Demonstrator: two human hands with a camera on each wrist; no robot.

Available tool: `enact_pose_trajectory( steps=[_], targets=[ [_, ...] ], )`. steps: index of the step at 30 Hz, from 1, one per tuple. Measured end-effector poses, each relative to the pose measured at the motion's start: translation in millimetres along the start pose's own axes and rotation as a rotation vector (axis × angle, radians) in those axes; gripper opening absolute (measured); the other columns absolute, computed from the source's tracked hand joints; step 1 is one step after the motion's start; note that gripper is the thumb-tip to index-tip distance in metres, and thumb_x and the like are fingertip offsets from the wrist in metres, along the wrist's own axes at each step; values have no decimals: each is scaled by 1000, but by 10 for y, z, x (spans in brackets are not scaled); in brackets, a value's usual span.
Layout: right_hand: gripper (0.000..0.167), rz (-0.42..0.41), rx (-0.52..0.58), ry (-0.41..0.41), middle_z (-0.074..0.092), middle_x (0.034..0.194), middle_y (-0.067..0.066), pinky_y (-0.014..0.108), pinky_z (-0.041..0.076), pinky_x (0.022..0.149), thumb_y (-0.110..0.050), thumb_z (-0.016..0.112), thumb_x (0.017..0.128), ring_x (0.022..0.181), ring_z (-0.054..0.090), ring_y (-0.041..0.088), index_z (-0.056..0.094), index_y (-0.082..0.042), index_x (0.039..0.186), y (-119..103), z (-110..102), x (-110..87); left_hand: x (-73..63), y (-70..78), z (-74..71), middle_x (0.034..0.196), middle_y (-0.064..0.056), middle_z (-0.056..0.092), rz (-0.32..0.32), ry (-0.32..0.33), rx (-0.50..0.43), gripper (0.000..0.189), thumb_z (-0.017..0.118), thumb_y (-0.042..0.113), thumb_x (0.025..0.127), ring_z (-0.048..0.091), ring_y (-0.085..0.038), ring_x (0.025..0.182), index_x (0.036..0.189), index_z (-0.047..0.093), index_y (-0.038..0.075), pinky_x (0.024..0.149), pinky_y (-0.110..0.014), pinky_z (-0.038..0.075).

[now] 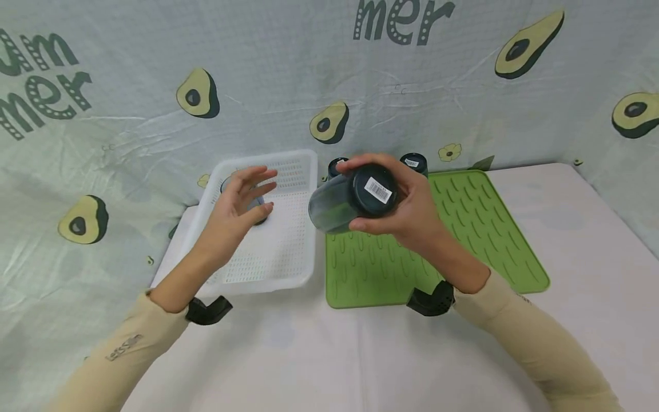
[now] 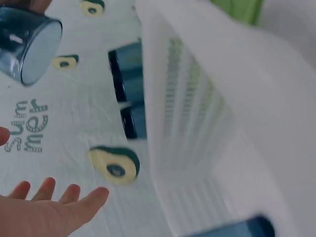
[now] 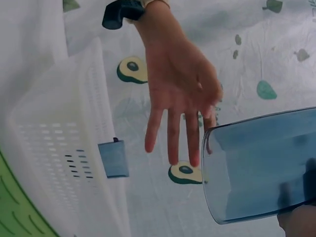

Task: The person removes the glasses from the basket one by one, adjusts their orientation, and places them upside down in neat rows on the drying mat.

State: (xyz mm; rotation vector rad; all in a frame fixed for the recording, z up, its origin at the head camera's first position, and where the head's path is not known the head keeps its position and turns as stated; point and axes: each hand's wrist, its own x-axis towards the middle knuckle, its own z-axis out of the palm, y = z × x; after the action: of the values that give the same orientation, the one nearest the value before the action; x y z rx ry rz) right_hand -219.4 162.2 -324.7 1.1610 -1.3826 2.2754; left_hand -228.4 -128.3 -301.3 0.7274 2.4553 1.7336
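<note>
My right hand (image 1: 417, 200) grips a bluish see-through cup (image 1: 332, 206) around its dark base, which bears a white barcode sticker. The cup is tilted on its side, its mouth towards the left, held above the green mat. In the right wrist view, the rim of this cup (image 3: 256, 168) faces my left hand (image 3: 180, 84). That left hand, fingers spread and holding nothing, hovers over the white plastic basket (image 1: 310, 252). Another blue cup (image 2: 237, 231) lies in the basket, partly hidden behind my left hand in the head view.
A green ribbed drying mat (image 1: 381, 280) lies to the right of the basket. Two dark-based cups, one left (image 1: 337, 166) and one right (image 1: 415, 163), stand upside down along its back, partly hidden by my right hand. Behind hangs a sheet printed with avocados (image 1: 329, 122).
</note>
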Motion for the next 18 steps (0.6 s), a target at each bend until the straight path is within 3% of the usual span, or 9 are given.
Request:
enact_pose_trajectory(
  steps=[4, 7, 15, 18],
  targets=[
    [64, 64, -21, -14, 68, 125, 11, 33, 50, 102, -15, 96, 69, 126, 56, 34, 69, -13, 126, -17, -72, -48, -11, -43, -150, 156, -7, 39, 74, 32, 309, 65, 61, -1, 95, 36, -28, 147, 153, 33, 9, 116, -57, 34],
    [64, 118, -18, -17, 67, 127, 11, 32, 51, 101, -10, 95, 69, 127, 55, 33, 68, -12, 127, -39, -113, -80, -20, -84, -221, 156, -10, 40, 144, 36, 485, 70, 66, 1, 91, 35, -30, 146, 154, 34, 8, 114, -62, 32],
    [63, 264, -10, -10, 64, 129, 13, 33, 52, 103, 1, 92, 71, 130, 55, 31, 67, -12, 127, -84, -233, -167, -18, -153, -335, 150, -21, 44, 311, -1, 789, 71, 67, 6, 85, 41, -40, 137, 149, 39, -3, 110, -56, 36],
    [63, 296, -35, -4, 64, 130, 12, 33, 52, 102, 3, 91, 71, 130, 55, 30, 67, -12, 127, -97, -286, -190, -7, -167, -387, 146, -23, 48, 323, -42, 882, 67, 67, 8, 85, 45, -41, 135, 146, 42, -5, 107, -56, 39]
  ],
)
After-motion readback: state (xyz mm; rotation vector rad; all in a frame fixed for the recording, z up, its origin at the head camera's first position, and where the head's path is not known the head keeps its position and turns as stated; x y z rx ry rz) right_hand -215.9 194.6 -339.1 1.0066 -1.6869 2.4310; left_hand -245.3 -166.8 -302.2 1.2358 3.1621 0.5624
